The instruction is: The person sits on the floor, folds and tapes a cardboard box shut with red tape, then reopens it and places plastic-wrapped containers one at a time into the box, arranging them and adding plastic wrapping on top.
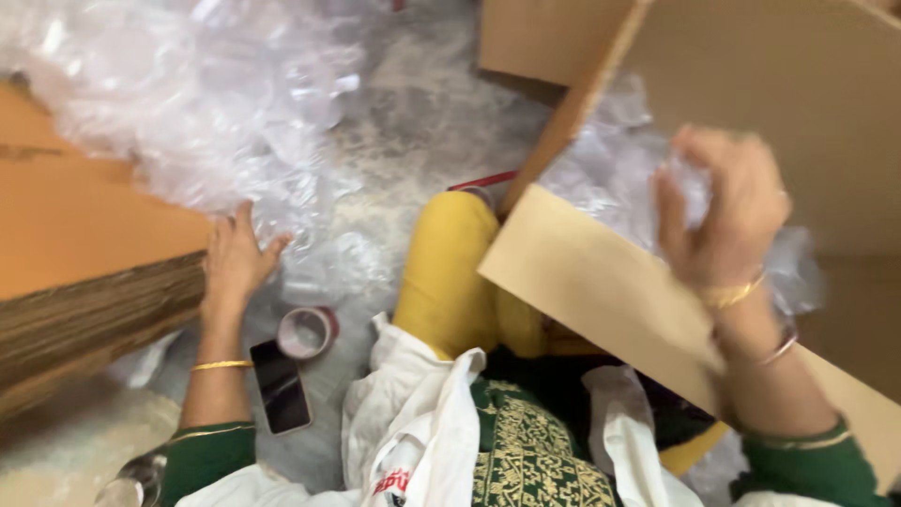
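My left hand (233, 258) lies flat and open against the stack of flattened brown cardboard sheets (89, 314), fingertips at the heap of clear crinkled plastic wrap (206, 103). A roll of tape (307, 331) and a black phone (280, 385) lie near my wrist. My right hand (727, 221) is closed around a wad of clear plastic (694, 188) inside the open cardboard box (601, 282); it looks light, soft and slippery, best bunched in a full fist.

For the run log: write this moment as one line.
left hand resting on stack of flat cardboard | right hand gripping clear plastic wrap in open box | phone, tape roll on floor
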Action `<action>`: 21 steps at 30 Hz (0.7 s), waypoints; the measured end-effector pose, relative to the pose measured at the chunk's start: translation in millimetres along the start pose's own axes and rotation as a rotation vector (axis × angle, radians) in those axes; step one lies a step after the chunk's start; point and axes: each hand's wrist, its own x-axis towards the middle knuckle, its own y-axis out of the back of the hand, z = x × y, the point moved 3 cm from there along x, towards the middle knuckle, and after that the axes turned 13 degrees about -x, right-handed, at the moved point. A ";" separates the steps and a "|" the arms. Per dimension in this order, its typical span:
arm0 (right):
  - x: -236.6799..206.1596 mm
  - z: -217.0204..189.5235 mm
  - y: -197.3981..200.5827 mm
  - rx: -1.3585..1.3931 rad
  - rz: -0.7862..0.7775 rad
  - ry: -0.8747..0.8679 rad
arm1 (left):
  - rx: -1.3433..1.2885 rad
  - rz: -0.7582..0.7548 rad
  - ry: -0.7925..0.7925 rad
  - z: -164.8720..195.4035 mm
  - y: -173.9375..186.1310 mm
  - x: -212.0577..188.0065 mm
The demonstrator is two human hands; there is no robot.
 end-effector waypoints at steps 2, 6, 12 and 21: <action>-3.2 -80.6 -9.4 0.271 0.073 0.340 | -0.035 -0.077 0.164 -42.0 -19.2 -8.1; -32.3 -233.4 -113.6 0.474 -0.400 0.702 | -0.272 0.081 0.172 -55.4 -48.4 -1.7; -59.5 -344.8 -266.5 0.121 -0.159 1.013 | -0.220 -0.040 0.297 -18.8 -64.9 20.5; -75.2 -386.9 -305.3 -0.214 -0.434 1.203 | -0.375 -0.224 0.058 -14.9 -50.9 25.1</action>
